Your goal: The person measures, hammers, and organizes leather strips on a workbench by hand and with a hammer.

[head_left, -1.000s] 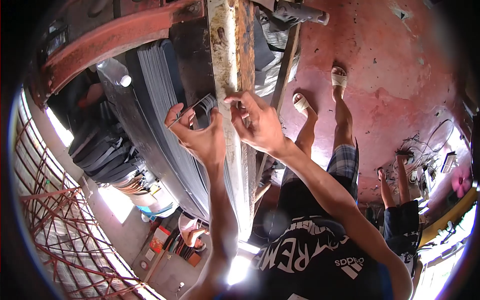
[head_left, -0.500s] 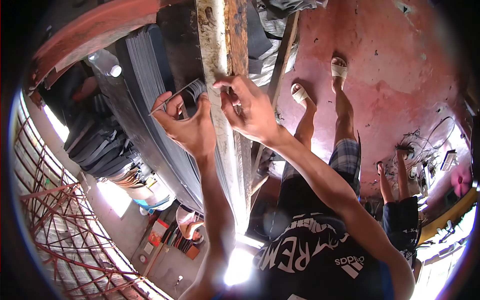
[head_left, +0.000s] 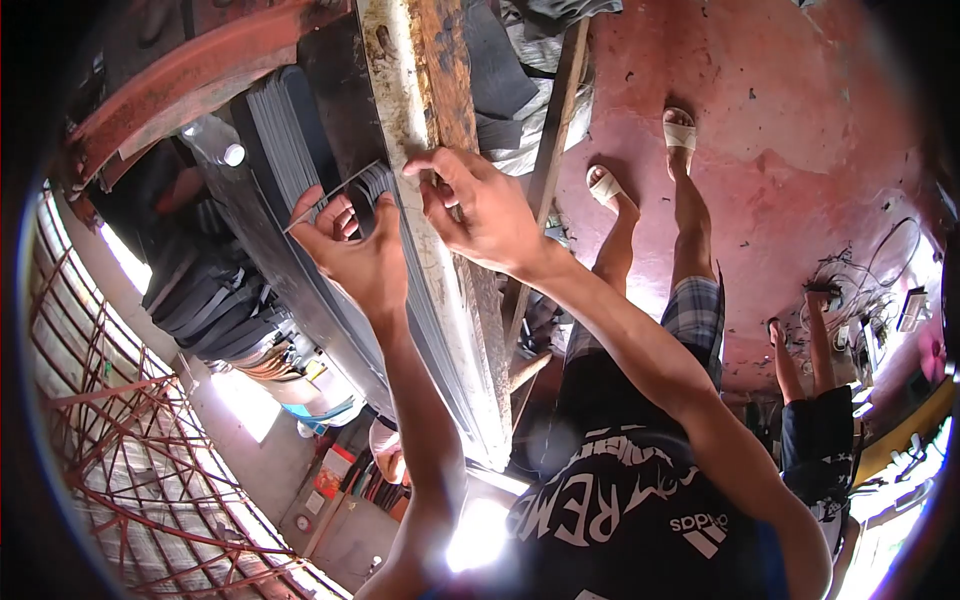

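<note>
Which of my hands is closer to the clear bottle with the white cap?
Left. In the picture, your left hand is below and to the right of the clear bottle; your right hand is farther right, overlapping the pale beam.

Left hand [head_left: 352, 262] arches; right hand [head_left: 482, 208] curls, apparently loosely.

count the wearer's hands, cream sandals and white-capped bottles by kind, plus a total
Left hand and right hand: 2
Cream sandals: 2
White-capped bottle: 1
Total: 5
</note>
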A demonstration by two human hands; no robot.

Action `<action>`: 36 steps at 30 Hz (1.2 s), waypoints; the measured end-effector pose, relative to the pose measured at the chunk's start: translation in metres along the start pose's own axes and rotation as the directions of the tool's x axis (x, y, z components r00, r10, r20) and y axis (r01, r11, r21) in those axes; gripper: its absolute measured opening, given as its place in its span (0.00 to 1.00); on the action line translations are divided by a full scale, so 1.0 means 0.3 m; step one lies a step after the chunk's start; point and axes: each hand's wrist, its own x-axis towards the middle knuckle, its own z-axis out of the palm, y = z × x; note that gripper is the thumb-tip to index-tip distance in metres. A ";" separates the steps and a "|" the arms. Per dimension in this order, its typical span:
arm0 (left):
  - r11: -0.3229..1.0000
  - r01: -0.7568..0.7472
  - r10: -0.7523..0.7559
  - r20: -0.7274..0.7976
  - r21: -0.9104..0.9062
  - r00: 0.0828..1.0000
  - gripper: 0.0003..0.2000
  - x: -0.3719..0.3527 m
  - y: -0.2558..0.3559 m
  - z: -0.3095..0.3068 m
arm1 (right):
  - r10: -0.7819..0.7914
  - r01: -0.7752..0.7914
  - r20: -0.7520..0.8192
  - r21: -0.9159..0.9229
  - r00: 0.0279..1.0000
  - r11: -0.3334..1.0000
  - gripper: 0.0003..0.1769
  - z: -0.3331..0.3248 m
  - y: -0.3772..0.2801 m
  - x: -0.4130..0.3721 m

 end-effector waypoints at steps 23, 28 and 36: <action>1.000 -0.025 0.024 0.011 0.011 1.000 0.20 -0.034 -0.053 -0.026 | -0.046 0.046 -0.005 -0.036 0.999 0.998 0.16 -0.016 -0.001 0.006; 1.000 -0.016 0.016 0.004 -0.003 1.000 0.13 -0.018 -0.063 -0.025 | -0.053 0.052 -0.009 -0.049 0.999 0.997 0.16 -0.016 0.001 0.007; 0.998 -0.056 0.056 0.007 0.012 0.998 0.12 0.001 -0.030 -0.004 | -0.072 0.071 -0.016 -0.049 0.997 0.996 0.16 -0.015 0.002 0.008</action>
